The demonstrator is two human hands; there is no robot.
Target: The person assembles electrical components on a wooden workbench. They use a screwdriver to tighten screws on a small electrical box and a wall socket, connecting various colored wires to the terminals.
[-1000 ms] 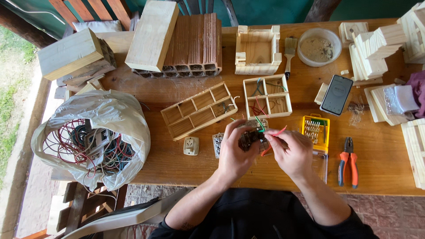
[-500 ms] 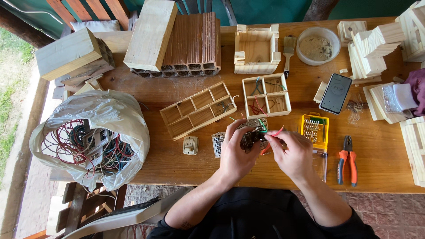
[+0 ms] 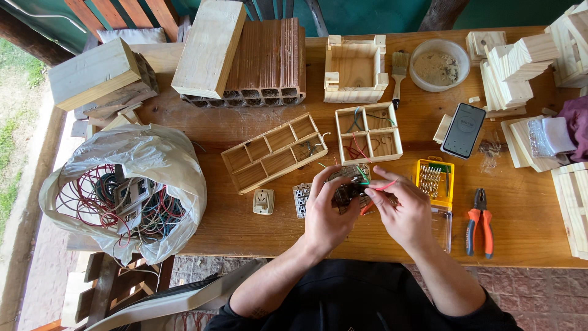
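Observation:
My left hand [image 3: 324, 214] grips a small dark electrical part [image 3: 346, 193] with short green and red wires over the front of the wooden table [image 3: 245, 227]. My right hand [image 3: 401, 211] pinches a red wire [image 3: 384, 186] coming off that part. A red-handled tool [image 3: 366, 208] pokes out between the hands. Just left of my left hand lie a white wall socket [image 3: 263, 201] and a white switch plate [image 3: 301, 199].
A clear plastic bag of tangled wires [image 3: 125, 196] sits at the left. Behind the hands are two wooden divided trays [image 3: 272, 152] [image 3: 369, 132], a yellow bit case [image 3: 435, 181], orange pliers [image 3: 479, 220], a phone [image 3: 463, 130], a brick [image 3: 266, 61] and wood blocks.
My hands have barely shifted; the fingers of my right hand have adjusted slightly on the red wire. Nothing else moved.

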